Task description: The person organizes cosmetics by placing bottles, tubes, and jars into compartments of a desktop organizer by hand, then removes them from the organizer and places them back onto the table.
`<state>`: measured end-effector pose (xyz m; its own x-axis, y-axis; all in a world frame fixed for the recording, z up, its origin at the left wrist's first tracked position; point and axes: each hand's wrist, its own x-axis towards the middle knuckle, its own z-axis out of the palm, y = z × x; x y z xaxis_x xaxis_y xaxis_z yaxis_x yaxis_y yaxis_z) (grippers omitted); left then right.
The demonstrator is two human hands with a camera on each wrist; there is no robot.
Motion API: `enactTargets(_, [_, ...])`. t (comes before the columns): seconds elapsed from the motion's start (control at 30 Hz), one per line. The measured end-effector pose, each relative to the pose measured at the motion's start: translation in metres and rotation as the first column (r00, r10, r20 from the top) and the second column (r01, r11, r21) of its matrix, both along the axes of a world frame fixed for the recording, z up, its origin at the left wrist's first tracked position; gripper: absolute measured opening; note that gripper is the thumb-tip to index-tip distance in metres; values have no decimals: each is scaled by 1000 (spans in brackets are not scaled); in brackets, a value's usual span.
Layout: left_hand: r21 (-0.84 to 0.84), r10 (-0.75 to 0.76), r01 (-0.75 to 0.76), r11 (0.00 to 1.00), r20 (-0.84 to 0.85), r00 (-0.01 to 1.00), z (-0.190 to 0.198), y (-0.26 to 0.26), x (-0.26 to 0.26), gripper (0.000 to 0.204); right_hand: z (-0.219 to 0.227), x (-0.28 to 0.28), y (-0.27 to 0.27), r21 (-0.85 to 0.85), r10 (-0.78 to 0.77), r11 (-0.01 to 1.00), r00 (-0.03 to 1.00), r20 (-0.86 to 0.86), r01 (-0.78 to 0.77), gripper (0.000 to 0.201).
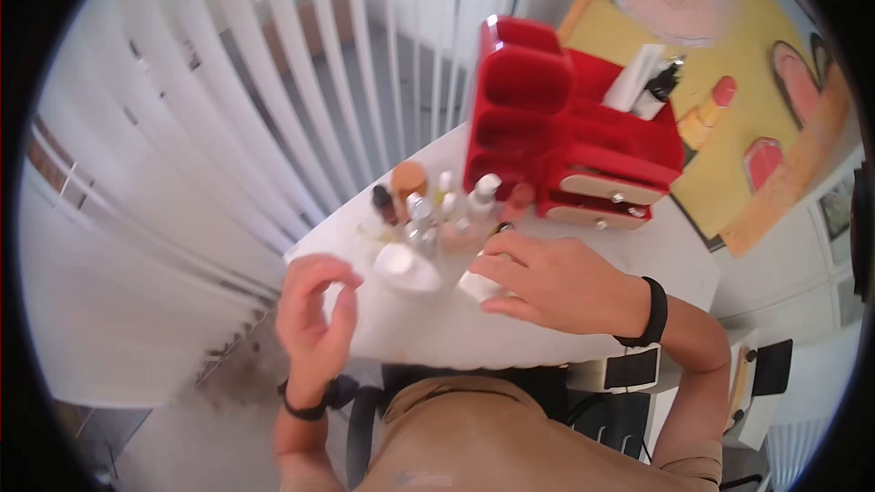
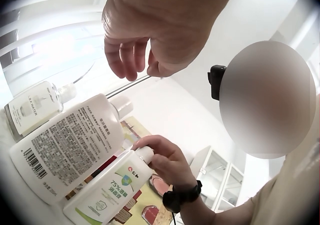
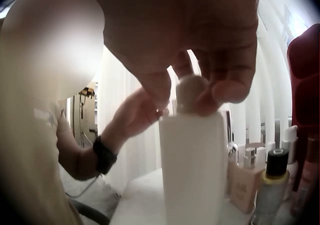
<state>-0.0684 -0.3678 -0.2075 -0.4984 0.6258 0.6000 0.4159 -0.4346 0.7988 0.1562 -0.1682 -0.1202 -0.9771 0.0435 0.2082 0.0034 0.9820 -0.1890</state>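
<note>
My right hand [image 1: 570, 287] grips the cap of a white bottle [image 2: 110, 190] with green lettering, which stands upright on the table. In the right wrist view, fingers and thumb surround the cap of this bottle [image 3: 192, 170]. My left hand [image 1: 314, 310] is in the air at the table's left edge, fingers loosely bent and holding nothing. Just right of it in the head view is a larger white bottle [image 1: 407, 271] with a white cap, its printed back label [image 2: 70, 147] facing the left wrist camera. A clear bottle [image 2: 35, 107] stands beside it.
Several small bottles, among them a pink one [image 3: 245, 185] and one with a black cap [image 3: 276, 163], stand behind the white bottles. A red organizer [image 1: 615, 141] with drawers is at the table's back right. White vertical blinds [image 1: 228, 109] hang along the left side.
</note>
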Motion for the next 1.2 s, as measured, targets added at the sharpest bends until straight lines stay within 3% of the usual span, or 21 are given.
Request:
enactTargets(0.1, [40, -39, 39, 998, 2, 999, 5, 11, -1, 32, 48, 1, 39, 56, 6, 998, 997, -80, -2, 26])
enactTargets(0.13, [4, -5, 5, 1000, -14, 1000, 4, 6, -1, 32, 68, 6, 55, -194, -264, 953, 951, -158, 233, 29])
enactTargets(0.2, [11, -1, 1, 1000, -22, 1000, 8, 10, 1, 32, 93, 15, 115, -99, -529, 840, 766, -366, 533, 34])
enactTargets(0.23, [-8, 3, -3, 1000, -28, 1000, 8, 10, 2, 33, 96, 24, 158, -23, -511, 822, 720, -470, 568, 35])
enactTargets(0.3, [-24, 9, -10, 1000, -42, 999, 9, 11, 2, 34, 97, 36, 216, 194, -443, 772, 731, -518, 605, 34])
enactTargets(0.33, [-18, 5, -6, 1000, -46, 999, 8, 12, 2, 34, 94, 41, 238, 193, -443, 770, 728, -523, 608, 34])
enactTargets(0.4, [-12, 1, -2, 1000, -51, 999, 8, 11, 3, 34, 90, 48, 268, 363, -464, 735, 815, -347, 573, 33])
enactTargets(0.5, [-28, 18, -19, 999, -56, 998, 10, 6, 1, 33, 103, 56, 277, 387, -421, 756, 844, -332, 529, 21])
enactTargets(0.53, [-21, 19, -19, 1000, -42, 999, 10, 5, 2, 32, 111, 54, 268, 382, -421, 760, 846, -329, 526, 21])
enactTargets(0.6, [-29, 22, -23, 999, -23, 999, 10, 4, 1, 32, 132, 48, 236, 356, -572, 714, 795, -202, 603, 19])
enactTargets(0.67, [-10, 18, -19, 1000, -43, 999, 8, 6, -2, 31, 139, 52, 214, 313, -522, 751, 813, -259, 581, 21])
enactTargets(0.8, [-41, 18, -20, 999, -58, 998, 12, 12, 1, 30, 158, 65, 174, 418, -293, 751, 825, -483, 511, 24])
enactTargets(0.83, [-23, 18, -19, 1000, -63, 998, 13, 15, 2, 30, 164, 68, 159, 409, -295, 758, 826, -480, 508, 24])
enactTargets(0.9, [-20, 15, -16, 1000, -65, 998, 13, 14, 3, 30, 170, 74, 125, 49, -549, 787, 734, -400, 616, 14])
enactTargets(0.93, [-10, 11, -11, 1000, -61, 998, 14, 16, 2, 31, 169, 75, 112, 45, -552, 786, 733, -397, 616, 14])
enactTargets(1.0, [1, 3, -3, 1000, -57, 998, 14, 18, 3, 31, 164, 72, 88, 146, -520, 813, 816, -252, 564, 21])
enactTargets(1.07, [-13, 14, -15, 1000, -71, 997, 13, 19, 2, 31, 130, 63, 74, 137, -332, 920, 916, -225, 367, 12])
enactTargets(1.13, [-8, 10, -10, 1000, -59, 998, 13, 20, 4, 31, 94, 55, 65, 168, -234, 953, 963, -132, 254, 10])
enactTargets(1.2, [0, 8, -8, 1000, -49, 999, 12, 19, 5, 31, 61, 48, 55, 335, -126, 937, 991, 46, 103, 11])
